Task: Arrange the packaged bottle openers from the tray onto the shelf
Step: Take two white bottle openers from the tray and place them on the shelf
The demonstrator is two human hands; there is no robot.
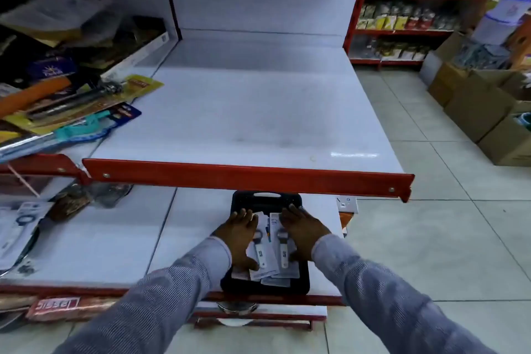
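Observation:
A black tray (265,200) with a handle slot lies on the lower white shelf, just under the red front lip of the upper shelf (253,112). On it lies a pile of several carded bottle openers (271,253) with white handles. My left hand (240,234) presses flat on the left side of the pile, thumb curled under the cards. My right hand (301,228) rests flat on the right side, fingers spread over the cards. Whether either hand grips a pack is unclear.
The upper shelf's red lip (247,175) overhangs the tray's far end. Packaged kitchen tools (71,106) crowd the upper shelf's left section. Cardboard boxes (485,112) stand on the tiled floor at right; a red rack of goods (413,11) is behind.

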